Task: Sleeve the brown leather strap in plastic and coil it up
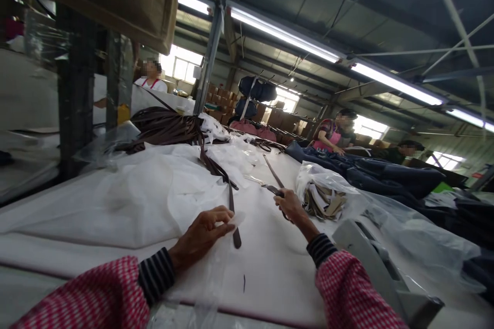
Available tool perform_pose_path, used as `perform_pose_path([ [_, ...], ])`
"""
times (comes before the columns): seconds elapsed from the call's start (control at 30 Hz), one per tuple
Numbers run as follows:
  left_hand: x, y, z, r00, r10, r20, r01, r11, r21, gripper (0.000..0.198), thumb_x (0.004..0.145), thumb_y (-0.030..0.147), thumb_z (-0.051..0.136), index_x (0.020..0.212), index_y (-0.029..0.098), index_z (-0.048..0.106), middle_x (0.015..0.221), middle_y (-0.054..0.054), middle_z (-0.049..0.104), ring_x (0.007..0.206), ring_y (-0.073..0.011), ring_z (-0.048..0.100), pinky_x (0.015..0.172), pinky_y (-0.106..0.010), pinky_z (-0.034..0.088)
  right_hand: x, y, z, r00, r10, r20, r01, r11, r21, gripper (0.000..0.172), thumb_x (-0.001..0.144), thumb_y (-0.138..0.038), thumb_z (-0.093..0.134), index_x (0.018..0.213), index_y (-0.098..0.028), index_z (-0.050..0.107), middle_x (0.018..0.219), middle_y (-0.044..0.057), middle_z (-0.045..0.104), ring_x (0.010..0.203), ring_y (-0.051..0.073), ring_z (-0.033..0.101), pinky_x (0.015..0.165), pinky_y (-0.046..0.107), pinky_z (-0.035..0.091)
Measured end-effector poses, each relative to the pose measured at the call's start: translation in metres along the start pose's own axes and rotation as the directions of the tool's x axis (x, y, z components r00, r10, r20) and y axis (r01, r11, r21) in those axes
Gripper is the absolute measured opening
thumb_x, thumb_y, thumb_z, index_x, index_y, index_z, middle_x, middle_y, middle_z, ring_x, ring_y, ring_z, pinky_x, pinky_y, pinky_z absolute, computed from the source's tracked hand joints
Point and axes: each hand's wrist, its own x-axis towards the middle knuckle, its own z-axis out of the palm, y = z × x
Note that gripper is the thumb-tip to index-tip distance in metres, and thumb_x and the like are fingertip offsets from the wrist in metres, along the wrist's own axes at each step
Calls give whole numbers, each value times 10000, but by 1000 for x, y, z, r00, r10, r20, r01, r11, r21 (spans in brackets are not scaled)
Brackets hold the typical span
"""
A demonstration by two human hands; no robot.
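Observation:
My left hand (203,234) is closed in a pinch on a thin, translucent plastic film (219,267) that trails down toward the table's near edge. Right beside those fingertips lies a narrow dark brown strap (236,238) with a rounded end. In my right hand (292,206) is a pair of scissors (275,190), dark-handled, the blades pointing away and to the left. Just beyond them another thin dark strap (272,169) lies on the white table (270,277). Whether the blades are apart is too small to tell.
Brown straps (165,126) are heaped at the back left, near white plastic sheeting (154,185). On the right stand a bag of tan and white offcuts (324,200), a grey device (370,257) and dark blue material (358,169). A co-worker (334,131) stands across the table; posts rise at left.

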Motion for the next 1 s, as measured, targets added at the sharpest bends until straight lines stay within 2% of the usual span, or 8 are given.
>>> perform_pose_path([
  [0.2,-4,11,11,921,389,18,-354,817,455,172,964,179,614,799,190,662,1572,-73,403,1489,-310,273,1193,-480,284,-48,-30,-72,923,-253,291,226,966,123,284,936,-359,544,767,-149,630,639,25,653,483,97,512,456,207,353],
  [0.37,-12,44,31,945,313,94,-326,881,342,147,960,255,648,839,183,691,1083,-80,682,1069,-262,612,963,-405,459,-90,-64,-111,688,-379,619,294,925,240,366,986,-476,528,1078,-149,665,672,12,654,468,98,461,443,216,338],
  [0.5,-36,77,43,957,-56,285,106,981,-163,291,904,392,691,752,144,678,667,-10,608,618,-155,578,589,-259,430,-106,-66,-121,841,-505,195,532,837,-129,201,916,-274,663,1096,-187,647,871,62,690,757,184,601,678,281,436],
  [0.57,-49,87,45,915,-166,369,306,880,-362,299,870,422,714,814,128,705,644,-16,624,562,-144,576,526,-233,380,-120,-57,-112,821,-551,-149,502,821,-271,71,893,-209,660,955,-175,655,955,101,679,880,223,594,760,319,428],
  [0.63,-60,91,46,920,-208,331,346,829,-439,320,853,435,731,885,117,723,675,-28,652,564,-125,563,524,-216,338,-143,-45,-90,838,-463,-289,459,884,-87,199,948,-319,614,821,-168,642,854,92,664,807,209,578,720,316,420],
  [0.73,-74,92,46,935,-196,294,317,834,-451,297,831,407,754,862,113,724,719,-27,656,608,-101,514,568,-208,330,-184,-30,-40,961,-256,102,159,816,556,595,984,-634,459,705,-150,664,632,54,600,535,136,470,504,264,344],
  [0.8,-83,93,47,916,-186,355,342,825,-451,258,809,370,764,812,118,710,709,-11,624,601,-94,478,569,-212,328,-206,-30,-7,896,-249,368,-146,618,773,641,953,-706,463,820,-133,717,675,49,611,515,121,469,452,236,312],
  [1.0,-106,94,48,883,-137,449,314,883,-349,183,849,313,714,801,137,700,709,6,576,633,-109,462,581,-229,329,-205,-66,19,871,-309,383,-340,185,922,468,848,-568,736,985,-122,770,866,85,689,721,146,603,648,240,460],
])
